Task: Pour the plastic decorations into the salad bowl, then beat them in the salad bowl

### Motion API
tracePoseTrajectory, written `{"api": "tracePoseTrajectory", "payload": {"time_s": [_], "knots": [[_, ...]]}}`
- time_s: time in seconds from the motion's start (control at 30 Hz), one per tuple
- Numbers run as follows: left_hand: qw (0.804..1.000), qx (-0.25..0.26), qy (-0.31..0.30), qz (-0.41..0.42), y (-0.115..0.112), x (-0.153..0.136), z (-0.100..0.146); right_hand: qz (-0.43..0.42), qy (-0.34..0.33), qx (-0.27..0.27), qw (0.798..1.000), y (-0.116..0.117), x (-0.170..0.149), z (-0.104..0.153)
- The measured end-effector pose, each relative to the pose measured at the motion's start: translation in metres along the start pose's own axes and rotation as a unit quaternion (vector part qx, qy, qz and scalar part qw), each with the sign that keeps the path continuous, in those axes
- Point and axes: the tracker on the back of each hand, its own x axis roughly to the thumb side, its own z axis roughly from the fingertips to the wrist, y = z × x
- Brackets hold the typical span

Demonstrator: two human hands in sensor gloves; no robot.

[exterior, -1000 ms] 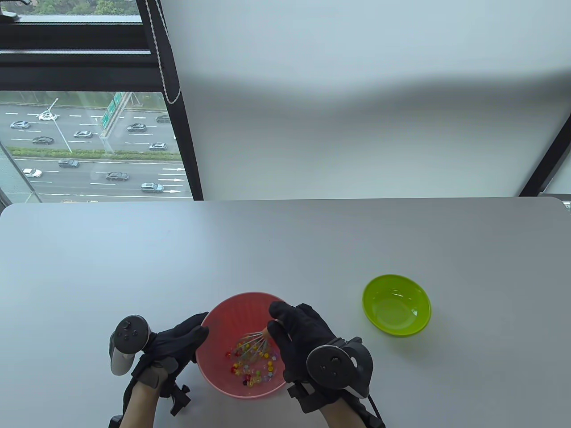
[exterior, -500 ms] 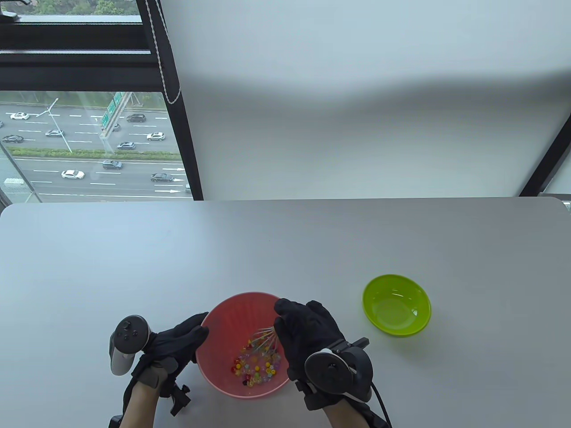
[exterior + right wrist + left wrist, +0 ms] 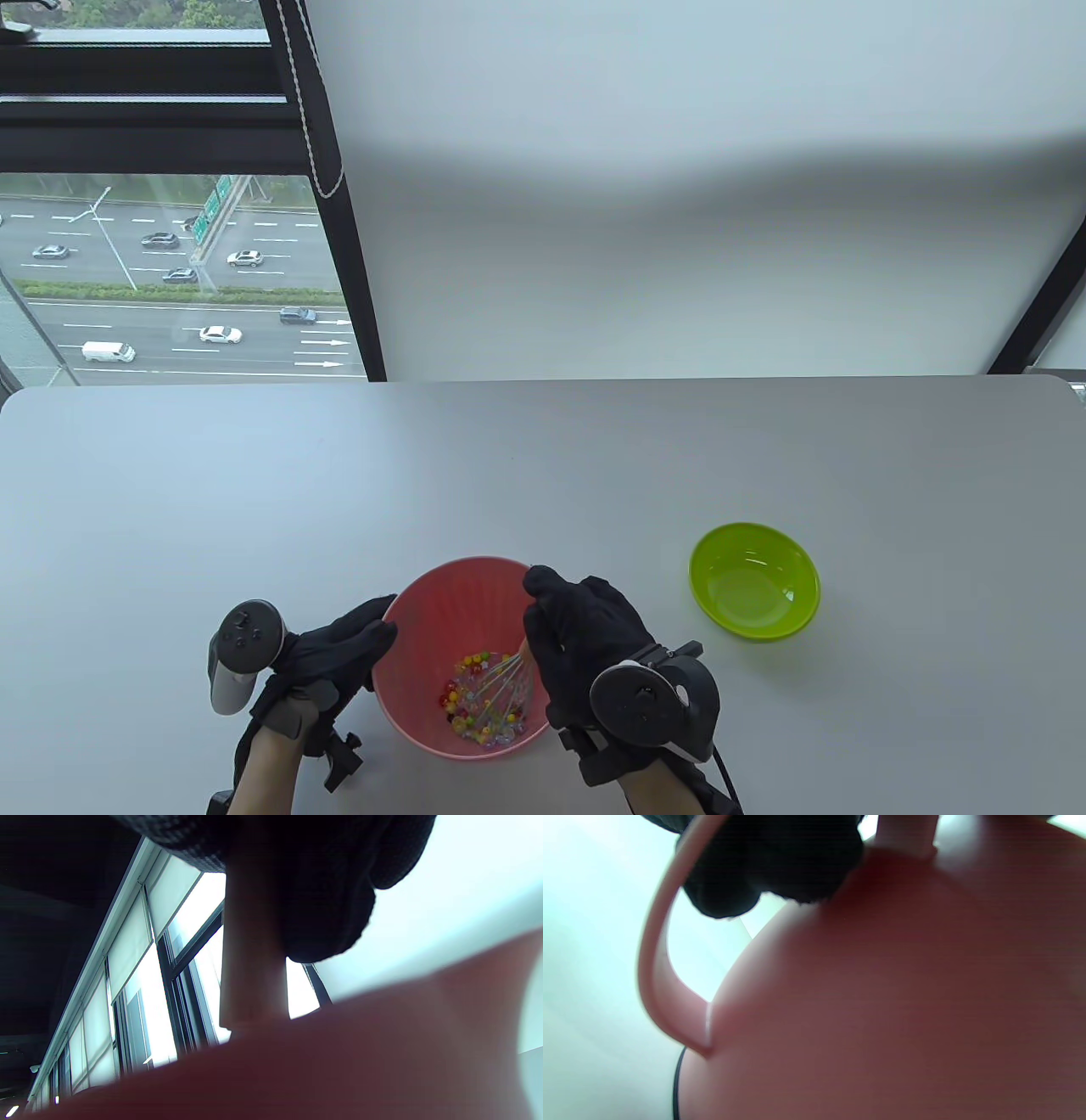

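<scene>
A pink salad bowl [image 3: 433, 594] stands near the table's front edge, with small coloured plastic decorations [image 3: 468, 694] lying in its bottom. My right hand [image 3: 585, 632] reaches over the bowl's right rim and grips the handle [image 3: 252, 976] of a wire whisk [image 3: 501, 686], whose wires sit among the decorations. My left hand [image 3: 339, 649] holds the bowl's left rim [image 3: 654, 955], fingers curled against its outer wall [image 3: 882, 993]. The whisk's handle is mostly hidden under the right glove in the table view.
A green bowl [image 3: 754, 581] with nothing in it stands to the right of the pink bowl. The white table [image 3: 543, 475] stretches back to a window and a white wall.
The right hand has shifted right and toward the front edge, and the whisk head has moved across the bowl's bottom, scattering the decorations. The left hand and bowl have stayed put.
</scene>
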Motion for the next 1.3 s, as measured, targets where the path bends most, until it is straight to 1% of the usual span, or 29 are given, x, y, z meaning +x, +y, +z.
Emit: {"api": "tracePoseTrajectory", "payload": {"time_s": [0.13,0.37,0.63,1.0,1.3], "knots": [[1.0,0.0,0.0,-0.001,0.0,0.0,0.0,-0.02,-0.005,0.016,1.0,0.005,0.003,0.0],[1.0,0.0,0.001,0.0,0.0,0.0,0.0,-0.005,-0.01,0.017,1.0,0.007,0.006,0.0],[1.0,0.0,0.0,0.0,0.0,0.0,0.0,0.038,-0.018,0.002,0.999,0.007,0.008,0.001],[1.0,0.0,0.0,-0.001,0.0,0.0,0.0,0.085,-0.023,-0.021,0.996,0.0,0.008,0.001],[1.0,0.0,0.001,0.0,0.0,-0.001,0.0,0.083,-0.026,-0.028,0.996,-0.004,0.012,0.002]]}}
